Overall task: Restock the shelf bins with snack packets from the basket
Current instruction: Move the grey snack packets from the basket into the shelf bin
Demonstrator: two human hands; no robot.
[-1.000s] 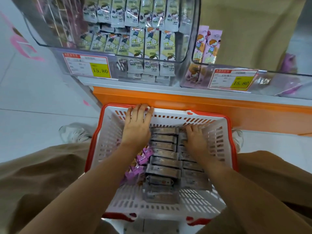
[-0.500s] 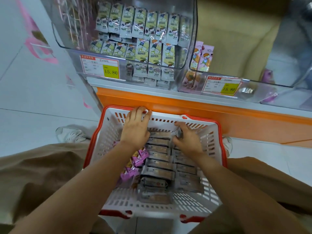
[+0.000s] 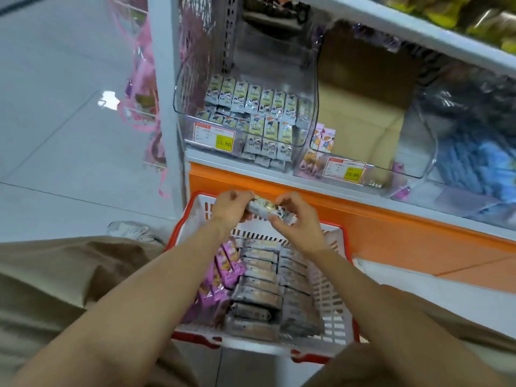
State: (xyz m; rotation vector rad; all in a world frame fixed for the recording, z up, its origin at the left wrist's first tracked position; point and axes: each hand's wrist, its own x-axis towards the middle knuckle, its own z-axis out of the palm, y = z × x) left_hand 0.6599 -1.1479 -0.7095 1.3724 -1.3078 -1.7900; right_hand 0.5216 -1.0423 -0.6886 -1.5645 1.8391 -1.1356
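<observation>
A white basket with a red rim stands on the floor between my knees. Inside lie rows of grey snack packets and, at its left, several purple packets. Above the basket's far rim, my left hand and my right hand together grip a bunch of grey-and-cream packets, one hand at each end. Straight ahead on the shelf, a clear bin holds matching packets behind a 15.80 price tag.
Right of it, a second clear bin holds only a few pink packets at its left end. An orange shelf base runs behind the basket. A blue bundle fills the far-right bin. White tiled floor lies left.
Both hands were down among the packets in the basket; now they have risen above its far rim holding a bunch of packets. The view has tilted up toward the shelf.
</observation>
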